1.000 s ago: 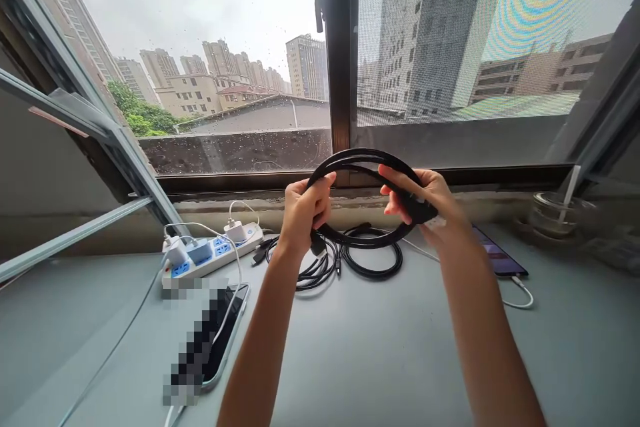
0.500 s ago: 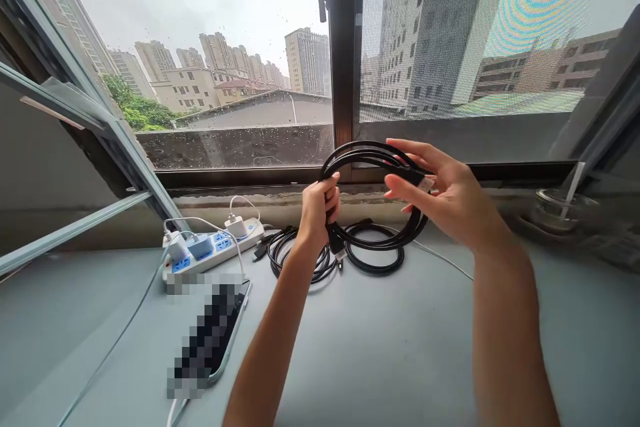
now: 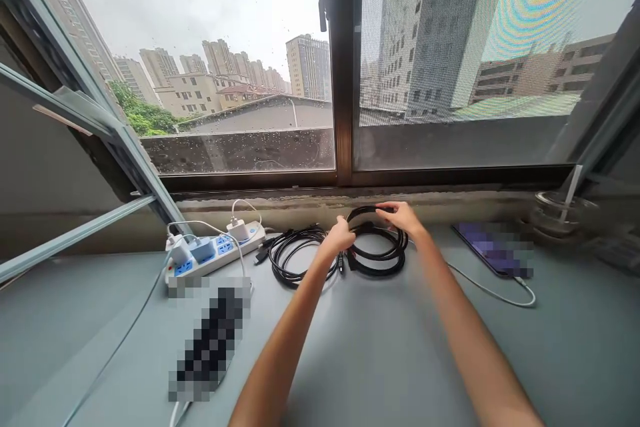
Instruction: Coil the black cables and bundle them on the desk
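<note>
While the black cable coil (image 3: 376, 260) lies on the counter (image 3: 380, 347) beside a thinner coil (image 3: 293, 255), I see left hand (image 3: 340, 237) fingers pinching its left edge, right hand (image 3: 403, 217) fingers closed over its far rim. Light, floppy, springy, I'd say: grip across all loops, opposite sides.

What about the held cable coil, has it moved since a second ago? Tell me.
Yes. The coil went down and away, from in front of the window frame to the ledge below it.
</note>
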{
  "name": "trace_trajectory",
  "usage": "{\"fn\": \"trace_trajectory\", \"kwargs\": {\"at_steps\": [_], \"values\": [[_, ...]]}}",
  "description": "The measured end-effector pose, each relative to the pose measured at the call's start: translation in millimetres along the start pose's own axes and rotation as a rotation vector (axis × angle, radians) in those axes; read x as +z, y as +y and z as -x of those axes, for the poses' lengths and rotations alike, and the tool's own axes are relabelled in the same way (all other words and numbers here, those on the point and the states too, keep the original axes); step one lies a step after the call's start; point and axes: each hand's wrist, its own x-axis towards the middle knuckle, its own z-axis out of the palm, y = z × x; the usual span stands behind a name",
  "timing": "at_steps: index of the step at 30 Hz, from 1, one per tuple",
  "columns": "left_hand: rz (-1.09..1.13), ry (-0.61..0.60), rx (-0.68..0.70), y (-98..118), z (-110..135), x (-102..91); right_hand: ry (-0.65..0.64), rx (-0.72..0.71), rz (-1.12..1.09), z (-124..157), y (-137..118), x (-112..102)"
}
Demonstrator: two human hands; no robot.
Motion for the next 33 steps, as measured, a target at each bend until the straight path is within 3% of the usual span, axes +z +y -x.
{"fn": "trace_trajectory", "kwargs": {"at_steps": [6,12,17,23,28,33], "values": [[-0.24,-0.022,-0.055,1.2,4.9,6.0,-0.123,0.106,0.136,-9.3,34.7,12.2],[-0.364,0.23,0.073,20.8,21.9,-27.0,-0.055,0.071,0.281,-13.9,40.5,13.1],[-0.492,0.182,-0.116,7.1,20.9,-52.6,0.052,0.017,0.304,-10.8,19.1,6.9],[-0.559,0.066,-0.226,-16.4,0.2,-33.6,0.177,-0.118,0.239,4.5,-22.5,-8.7],[-0.557,0.08,-0.233,-23.8,-8.5,-16.9,0.251,-0.214,0.186,21.4,-50.2,-20.8],[-0.467,0.113,-0.242,-16.6,-5.9,-25.8,0.309,-0.279,0.148,34.3,-65.5,-28.4]]}}
